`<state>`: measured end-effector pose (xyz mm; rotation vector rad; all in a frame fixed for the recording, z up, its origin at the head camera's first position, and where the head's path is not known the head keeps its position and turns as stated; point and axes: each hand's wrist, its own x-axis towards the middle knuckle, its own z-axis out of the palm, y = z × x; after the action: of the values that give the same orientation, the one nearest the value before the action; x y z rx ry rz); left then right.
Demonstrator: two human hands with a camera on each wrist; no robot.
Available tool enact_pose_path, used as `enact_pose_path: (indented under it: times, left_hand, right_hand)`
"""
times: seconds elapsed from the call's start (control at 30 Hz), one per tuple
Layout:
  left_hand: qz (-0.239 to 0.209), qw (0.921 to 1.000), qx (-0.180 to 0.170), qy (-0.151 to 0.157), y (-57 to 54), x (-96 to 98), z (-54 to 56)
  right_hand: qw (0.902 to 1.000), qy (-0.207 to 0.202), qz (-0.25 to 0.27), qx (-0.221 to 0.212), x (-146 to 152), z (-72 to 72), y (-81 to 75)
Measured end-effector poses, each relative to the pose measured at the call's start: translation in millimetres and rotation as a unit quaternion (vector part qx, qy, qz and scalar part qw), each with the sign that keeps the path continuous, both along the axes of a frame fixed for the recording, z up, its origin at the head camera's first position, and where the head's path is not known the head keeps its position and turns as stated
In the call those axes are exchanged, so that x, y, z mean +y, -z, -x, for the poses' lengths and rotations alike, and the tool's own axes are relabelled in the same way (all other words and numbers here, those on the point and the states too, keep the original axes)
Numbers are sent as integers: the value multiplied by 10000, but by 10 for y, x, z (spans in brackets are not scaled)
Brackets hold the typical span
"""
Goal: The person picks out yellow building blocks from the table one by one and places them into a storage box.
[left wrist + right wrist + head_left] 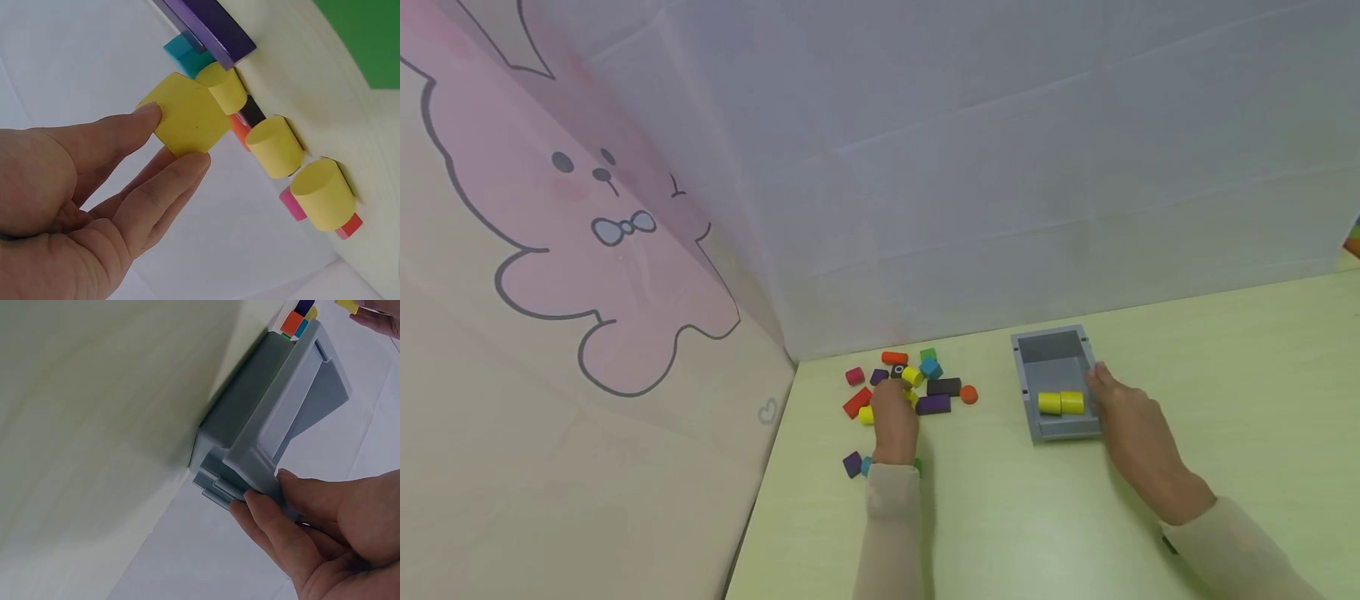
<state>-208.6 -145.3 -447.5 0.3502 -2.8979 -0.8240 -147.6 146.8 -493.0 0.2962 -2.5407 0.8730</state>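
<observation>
My left hand pinches a yellow block with flat, angled faces between thumb and fingers, above a loose group of coloured blocks. Around it in the left wrist view are several yellow cylinders and a long purple block. On the right, my right hand grips the side rim of a grey plastic bin, thumb on one face and fingers on the other. Inside this bin lie two yellow cylinders, end to end near its front wall.
Beside the left hand lie a black block, an orange round block, a blue block and a red block. Nearer me is a purple cube. A pale wall covering stands behind the table.
</observation>
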Motion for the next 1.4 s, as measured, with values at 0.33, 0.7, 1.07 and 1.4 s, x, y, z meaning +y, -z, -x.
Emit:
enact_pose_path:
  times: [0.33,0.7,1.07,1.4]
  left_hand:
    - [-197,9997,29,111,-42,161,-15]
    - [-34,9974,316,650,-72,365,-31]
    - [-50,9934,521,1024,-164,581,-92]
    - [-16,9877,691,1405,-225,711,-107]
  right_hand:
    - [9998,82,-19,203,-11,-25,30]
    - [10000,88,-2,23,-30,-51,21]
    - [9999,126,7,30,-47,-67,9]
    - [9998,171,5,83,-53,-77,24]
